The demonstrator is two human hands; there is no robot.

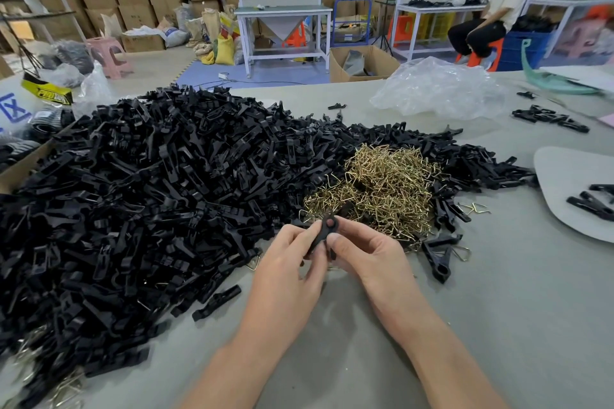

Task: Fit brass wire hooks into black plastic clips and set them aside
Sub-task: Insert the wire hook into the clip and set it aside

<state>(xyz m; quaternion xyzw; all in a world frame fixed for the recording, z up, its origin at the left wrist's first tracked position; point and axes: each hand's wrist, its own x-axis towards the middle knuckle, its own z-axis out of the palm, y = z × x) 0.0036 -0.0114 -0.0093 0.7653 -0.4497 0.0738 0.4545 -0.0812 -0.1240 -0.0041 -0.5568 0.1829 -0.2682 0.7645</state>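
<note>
- The left hand (289, 262) and the right hand (368, 256) are meeting above the grey bench (498, 325). The fingers (304, 236) of both are pinching one small black plastic clip with a round eyelet (324, 231).
- That clip is sitting between the two thumbs and forefingers, lifted off the bench, with its eyelet end poking up past the fingertips.
- I cannot tell whether a hook is already tucked in the grasp, since no brass is showing between the fingers.
- The step looks like the fitting itself, or the turning of the clip to get it ready.
- The tangled heap of bent brass wire hooks (382, 189) is lying just beyond the fingers, and the big mound of loose black clips (149, 192) is spreading away to their left.
- Near the right fingers, a black clip carrying a brass loop (438, 259) is lying on the bench, apparently finished.
- The next move is probably calling for a steady left-hand hold while the right works a hook into the clip, then a short reach rightward to set it down.
</note>
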